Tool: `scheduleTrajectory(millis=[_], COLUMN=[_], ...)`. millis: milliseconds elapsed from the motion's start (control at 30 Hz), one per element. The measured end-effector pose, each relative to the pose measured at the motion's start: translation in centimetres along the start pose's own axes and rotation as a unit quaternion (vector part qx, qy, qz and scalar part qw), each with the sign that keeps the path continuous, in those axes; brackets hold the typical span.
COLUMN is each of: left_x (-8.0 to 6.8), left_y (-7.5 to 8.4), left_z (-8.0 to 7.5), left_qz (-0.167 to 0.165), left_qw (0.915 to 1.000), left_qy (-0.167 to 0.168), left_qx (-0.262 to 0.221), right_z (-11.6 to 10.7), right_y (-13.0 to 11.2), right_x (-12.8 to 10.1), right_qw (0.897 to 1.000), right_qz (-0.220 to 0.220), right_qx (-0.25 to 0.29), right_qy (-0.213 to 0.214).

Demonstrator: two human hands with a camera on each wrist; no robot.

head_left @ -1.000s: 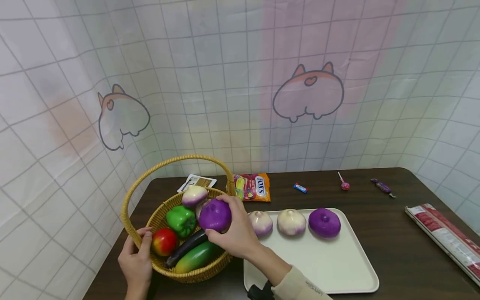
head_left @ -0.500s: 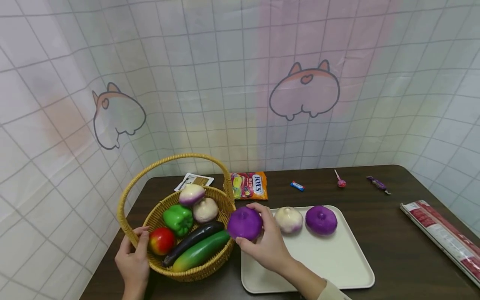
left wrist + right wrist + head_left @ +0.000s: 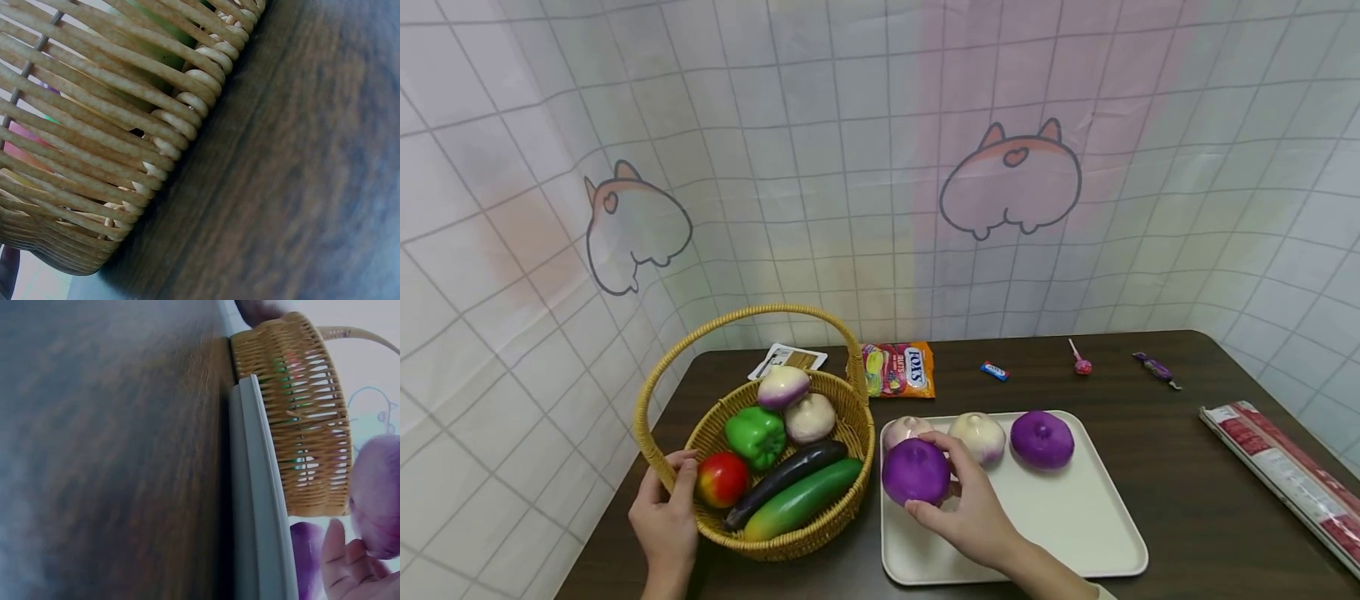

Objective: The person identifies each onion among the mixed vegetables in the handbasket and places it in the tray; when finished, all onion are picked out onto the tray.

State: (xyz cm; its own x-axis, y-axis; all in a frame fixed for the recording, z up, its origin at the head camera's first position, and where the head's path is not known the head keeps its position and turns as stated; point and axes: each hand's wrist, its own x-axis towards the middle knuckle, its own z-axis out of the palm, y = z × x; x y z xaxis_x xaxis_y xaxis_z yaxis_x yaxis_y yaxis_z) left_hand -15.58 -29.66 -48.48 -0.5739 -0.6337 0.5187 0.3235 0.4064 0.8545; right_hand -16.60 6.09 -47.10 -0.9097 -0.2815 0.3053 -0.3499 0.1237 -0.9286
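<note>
Presently, right grip (image 3: 967, 507) is pinching purple bulb (image 3: 916, 472) above tray (image 3: 1052, 533); three bulbs (image 3: 1042, 442) are lying there, six pieces (image 3: 756, 437) in basket (image 3: 808, 543), left grip (image 3: 664, 518) apparently clasping rim.

Purple vegetable (image 3: 916, 472): round, glossy, held by right fingers (image 3: 958, 454) above cream tray (image 3: 1037, 542) | golden basket (image 3: 808, 543): upright on worktop (image 3: 1195, 500), handle raised

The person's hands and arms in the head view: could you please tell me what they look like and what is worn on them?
The left hand and right hand are bare, with no gloves, rings or cables visible. On the right arm, only the edge of a beige sleeve shows; none appears on the left arm.
</note>
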Motion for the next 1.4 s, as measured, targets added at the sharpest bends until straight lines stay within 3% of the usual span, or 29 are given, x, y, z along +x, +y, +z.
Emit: scheduleTrajectory(millis=[400,933,1167,1400], left_x=[0.0,0.2,0.1,0.2], left_y=[0.1,0.0,0.1,0.0], left_z=[0.0,0.0,-0.1,0.0], left_qz=[-0.001,-0.004,-0.005,-0.002], left_qw=[1.0,1.0,0.9999,0.9999], left_qy=[-0.002,-0.002,-0.004,-0.006], left_qx=[-0.004,-0.007,-0.009,-0.009], right_z=[-0.9,-0.8,-0.8,-0.9], right_y=[2.4,3.2,3.1,3.1], right_x=[-0.9,-1.1,-1.0,-0.9], right_qw=[0.997,0.994,0.991,0.992], right_qz=[-0.01,-0.052,-0.095,-0.084], right_qx=[-0.02,-0.04,-0.045,-0.045], right_qy=[-0.074,-0.084,-0.085,-0.086])
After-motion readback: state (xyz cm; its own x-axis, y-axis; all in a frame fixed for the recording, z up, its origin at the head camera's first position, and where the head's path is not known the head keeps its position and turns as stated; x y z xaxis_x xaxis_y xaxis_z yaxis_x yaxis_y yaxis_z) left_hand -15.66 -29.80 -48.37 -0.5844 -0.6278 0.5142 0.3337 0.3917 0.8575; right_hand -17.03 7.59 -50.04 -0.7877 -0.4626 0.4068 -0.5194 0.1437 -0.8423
